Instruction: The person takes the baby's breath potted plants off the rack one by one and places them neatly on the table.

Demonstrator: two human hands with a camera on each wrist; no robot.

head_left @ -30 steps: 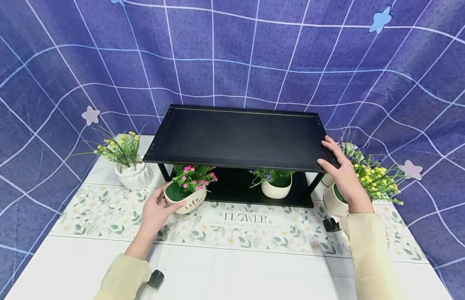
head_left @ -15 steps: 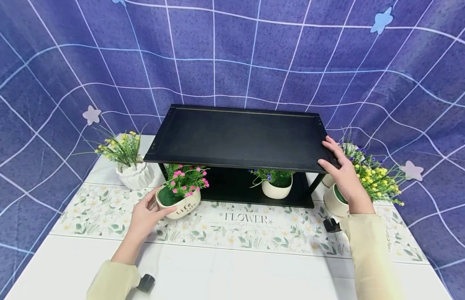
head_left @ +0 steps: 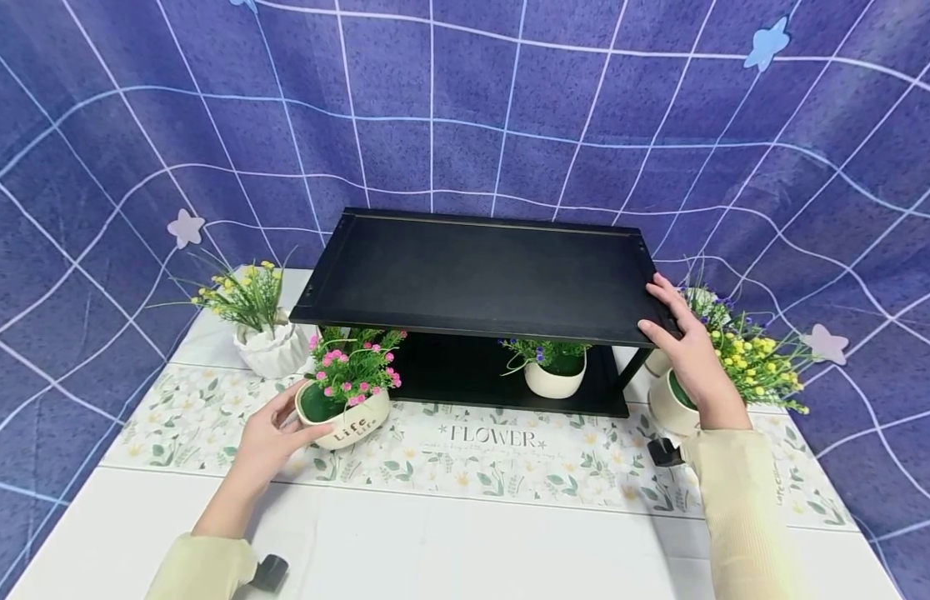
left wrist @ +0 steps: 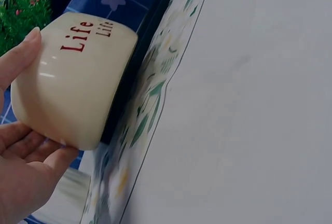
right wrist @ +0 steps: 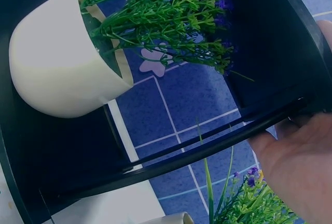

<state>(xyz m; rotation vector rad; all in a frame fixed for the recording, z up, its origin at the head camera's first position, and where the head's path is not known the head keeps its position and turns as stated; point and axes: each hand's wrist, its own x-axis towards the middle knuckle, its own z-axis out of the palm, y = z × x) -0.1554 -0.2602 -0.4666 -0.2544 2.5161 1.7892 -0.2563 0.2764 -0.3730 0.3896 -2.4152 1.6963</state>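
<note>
Left grip: grasping the pink-flowered pot, thumb on the front, fingers at the 9 o'clock end
Pink-flowered pot: cream, marked "Life" 2 times, just outside the black rack at 8 o'clock; raised or touching the worktop, cannot tell
Right grip: released, resting at the rack's 3 o'clock end by the near corner, fingertips on the top board
In the way: top board, hiding the uppermost pink-flowered foliage; right grip and right sleeve, partly in front of the plants at 3 o'clock
Rack levels: 2, namely 1 top board and 1 lower shelf
Pot count: 1 in the left grip, 1 on the lower shelf, 1 at 9 o'clock of the rack, at least 2 at 3 o'clock, too crowded there for a sure total
Lower-shelf pot: cream, holding green foliage with purple flowers, at 4 o'clock from the rack's middle
White pleated pot: holding grass and yellow flowers, well apart from the right grip
Cream pot: holding yellow flowers, near purple blooms at 1 o'clock
Floral strip: printed "FLOWER" at 6 o'clock of the rack
Blue curtain: behind at 12 o'clock, 4 stars in the head view
</note>
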